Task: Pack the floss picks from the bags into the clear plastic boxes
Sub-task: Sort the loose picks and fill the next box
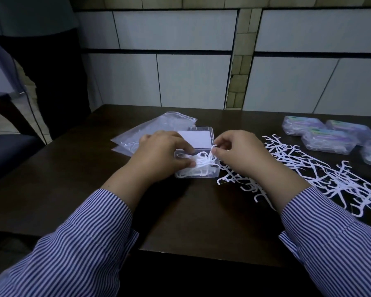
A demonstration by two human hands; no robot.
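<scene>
A clear plastic box (198, 171) stands open at the middle of the dark table, its lid (194, 138) tipped back. White floss picks (201, 166) lie inside it. My left hand (161, 153) rests over the box's left side, thumb and fingers pinching picks inside it. My right hand (242, 153) is at the box's right edge and pinches floss picks between thumb and fingertips. A loose pile of floss picks (308, 174) spreads over the table to the right. Clear plastic bags (150, 129) lie behind the left hand.
Several closed clear boxes (328, 136) with coloured labels sit at the back right. A tiled wall (193, 80) runs behind the table. The table's front edge (201, 254) lies close below my striped sleeves. A dark chair (7, 151) stands at the left.
</scene>
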